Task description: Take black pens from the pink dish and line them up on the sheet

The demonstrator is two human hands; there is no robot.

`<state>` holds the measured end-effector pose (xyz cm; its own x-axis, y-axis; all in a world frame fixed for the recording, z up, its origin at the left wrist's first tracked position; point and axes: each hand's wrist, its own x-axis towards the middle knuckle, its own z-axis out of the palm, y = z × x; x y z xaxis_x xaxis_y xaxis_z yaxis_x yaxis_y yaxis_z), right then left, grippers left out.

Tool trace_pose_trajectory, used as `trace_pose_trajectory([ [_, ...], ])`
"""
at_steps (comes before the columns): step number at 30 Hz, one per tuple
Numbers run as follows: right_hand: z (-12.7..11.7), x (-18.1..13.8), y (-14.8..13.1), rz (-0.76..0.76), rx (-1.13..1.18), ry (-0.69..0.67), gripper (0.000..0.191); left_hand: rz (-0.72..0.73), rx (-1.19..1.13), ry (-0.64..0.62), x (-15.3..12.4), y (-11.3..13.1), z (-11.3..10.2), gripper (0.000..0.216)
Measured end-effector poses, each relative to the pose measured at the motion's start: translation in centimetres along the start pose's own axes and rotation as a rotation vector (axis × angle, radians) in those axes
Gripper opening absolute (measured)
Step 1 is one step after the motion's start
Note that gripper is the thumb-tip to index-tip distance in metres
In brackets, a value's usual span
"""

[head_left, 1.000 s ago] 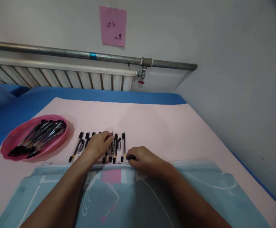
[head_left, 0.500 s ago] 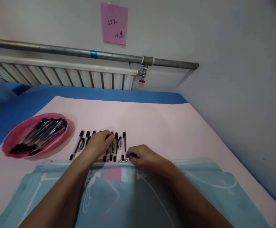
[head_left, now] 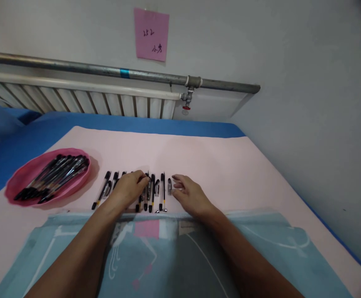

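My left hand (head_left: 130,187) rests over the middle of a row of taken-apart pens, its fingers curled together. What they hold, if anything, is hidden. My right hand (head_left: 192,196) is open at the right end of the row, fingers apart, beside a clear pen cap with a dark top (head_left: 169,187). Between the hands lie a pen barrel (head_left: 161,192) with a refill beside it, another clear cap (head_left: 157,188) and a dark barrel (head_left: 152,194). Small silver pen tips (head_left: 164,210) lie near the cloth's edge. At the row's left end is another black-ended pen barrel (head_left: 101,190).
A pink basket (head_left: 14,176) holding many black pens stands at the left. Blue patterned cloth (head_left: 267,248) covers the near side of the pink tabletop (head_left: 217,161). Behind the table are a radiator (head_left: 115,101), a metal pipe (head_left: 84,68) and a wall with a pink note (head_left: 151,35).
My right hand has moved slightly away from me and its fingers have opened. The black-topped cap it was holding now lies on the table. My left hand has stayed put.
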<state>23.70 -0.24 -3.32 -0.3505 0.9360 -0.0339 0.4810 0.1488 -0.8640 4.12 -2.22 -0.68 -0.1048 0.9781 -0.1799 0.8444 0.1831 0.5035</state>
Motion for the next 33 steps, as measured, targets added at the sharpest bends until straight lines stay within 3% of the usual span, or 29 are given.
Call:
trace_pose_trajectory([
  [6, 0.0, 0.1, 0.2, -0.065, -0.094, -0.042, 0.027, 0.0, -0.061, 0.033, 0.4, -0.9, -0.2, 0.029],
  [12, -0.2, 0.2, -0.4, -0.085, -0.184, -0.054, 0.025, -0.076, -0.022, 0.287, 0.5, -2.9, -2.4, 0.028],
  [16, -0.2, 0.7, -0.3, -0.094, -0.199, -0.052, 0.028, -0.232, 0.113, 0.482, 0.5, -6.1, -5.4, 0.03],
  [21, -0.1, 0.7, -0.4, -0.099, -0.212, -0.048, 0.027, -0.525, 0.227, 0.674, -0.5, -10.1, -8.2, 0.037],
  [26, -0.1, 0.7, -0.3, -0.101, -0.225, -0.081, 0.027, -0.737, 0.247, 0.694, -0.4, -12.7, -8.3, 0.041],
  [33, -0.3, 0.6, -0.2, -0.145, -0.24, -0.126, 0.026, -0.832, 0.273, 0.671, 0.3, -13.8, -7.8, 0.038],
])
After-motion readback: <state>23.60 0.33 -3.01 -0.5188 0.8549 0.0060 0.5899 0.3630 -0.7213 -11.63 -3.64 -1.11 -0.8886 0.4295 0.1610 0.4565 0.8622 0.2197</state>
